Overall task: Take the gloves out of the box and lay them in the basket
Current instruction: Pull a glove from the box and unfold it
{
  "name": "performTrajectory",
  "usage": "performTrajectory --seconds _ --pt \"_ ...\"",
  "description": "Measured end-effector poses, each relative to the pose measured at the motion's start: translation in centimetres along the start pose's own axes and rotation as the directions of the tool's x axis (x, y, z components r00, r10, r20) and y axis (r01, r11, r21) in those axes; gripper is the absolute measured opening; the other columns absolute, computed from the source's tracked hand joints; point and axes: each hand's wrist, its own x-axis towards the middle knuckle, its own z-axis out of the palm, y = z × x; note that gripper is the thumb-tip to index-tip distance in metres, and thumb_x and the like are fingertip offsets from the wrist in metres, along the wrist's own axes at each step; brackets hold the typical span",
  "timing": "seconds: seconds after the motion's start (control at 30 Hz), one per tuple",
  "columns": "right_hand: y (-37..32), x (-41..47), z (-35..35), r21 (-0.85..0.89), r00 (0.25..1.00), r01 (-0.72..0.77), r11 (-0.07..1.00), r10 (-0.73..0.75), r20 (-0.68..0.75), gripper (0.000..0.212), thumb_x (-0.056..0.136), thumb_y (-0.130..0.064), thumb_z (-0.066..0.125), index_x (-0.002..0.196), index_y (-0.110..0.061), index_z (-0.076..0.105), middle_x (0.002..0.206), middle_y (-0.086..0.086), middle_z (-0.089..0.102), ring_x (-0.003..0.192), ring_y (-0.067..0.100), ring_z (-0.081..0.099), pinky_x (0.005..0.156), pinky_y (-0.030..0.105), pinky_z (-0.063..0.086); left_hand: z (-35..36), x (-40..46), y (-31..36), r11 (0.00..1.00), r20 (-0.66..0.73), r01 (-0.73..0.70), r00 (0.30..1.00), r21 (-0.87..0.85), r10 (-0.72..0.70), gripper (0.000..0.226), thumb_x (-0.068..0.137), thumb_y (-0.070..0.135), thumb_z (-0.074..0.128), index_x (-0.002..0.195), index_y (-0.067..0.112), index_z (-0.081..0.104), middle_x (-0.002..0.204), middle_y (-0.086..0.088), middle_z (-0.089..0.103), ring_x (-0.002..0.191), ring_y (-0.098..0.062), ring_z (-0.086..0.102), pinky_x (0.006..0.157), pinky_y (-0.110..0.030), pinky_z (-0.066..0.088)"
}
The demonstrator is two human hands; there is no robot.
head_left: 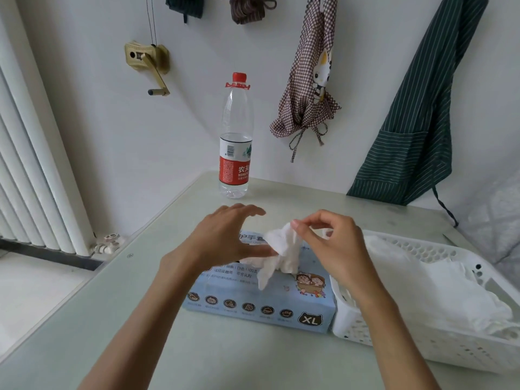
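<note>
Pinching a white glove (281, 249) above the box (261, 294) in our right hand (329, 240), left hand (225, 235) spread loose beside it, we risked dragging extra gloves out; the basket (439, 344) sat just right of the box.

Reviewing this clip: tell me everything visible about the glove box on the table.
The glove box is a flat, light blue cardboard carton lying on the pale table, its right end against the white basket. Its front face shows a row of round dark icons and a black cat-shaped XL mark; the top carries printed text and a cartoon picture. A white glove sticks up from its top opening, pinched by the right hand. The left hand hovers open over the box's top; contact cannot be told.
</note>
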Motion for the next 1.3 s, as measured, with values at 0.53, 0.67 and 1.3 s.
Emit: performTrajectory --seconds 0.53,0.67,1.3 --pt "0.1 0.1 -1.2 0.096 0.97 -0.109 0.989 0.085 0.226 0.01 0.081 -0.03 0.073 0.084 -0.021 0.073 0.079 -0.002 0.073 0.072 0.009 0.063 0.061 0.011 0.045 -0.5 0.6 -2.1 0.897 -0.103 -0.04 0.995 -0.439 -0.006 0.016 0.089 0.009 0.061 0.101 0.01 0.072 0.094 0.002 0.074 0.089 -0.011 0.07 0.091 -0.041 0.053" --pt "-0.2 0.4 -2.3 0.344 0.983 -0.131 0.93 0.076 0.169 0.009 0.084 -0.023 0.07 0.091 -0.018 0.073 0.083 -0.006 0.075 0.076 0.003 0.068 0.069 0.011 0.049 -0.7 0.4 -1.3 0.866 -0.083 -0.056 0.996 -0.496 0.016 0.017 0.091 0.008 0.059 0.103 0.004 0.07 0.097 -0.004 0.073 0.091 -0.015 0.069 0.091 -0.036 0.053" --pt "-3.6 -1.4 -3.2 -0.07 0.978 0.057 0.996 -0.042 0.203 0.052 0.059 -0.06 0.074 0.099 -0.034 0.052 0.102 -0.022 0.054 0.092 -0.006 0.051 0.07 0.013 0.039 -0.9 0.8 1.6 0.103 0.073 0.117 0.93 -0.988 -0.36 0.026 0.095 -0.005 0.04 0.087 0.005 0.063 0.069 -0.007 0.073 0.063 -0.014 0.071 0.063 -0.023 0.059"
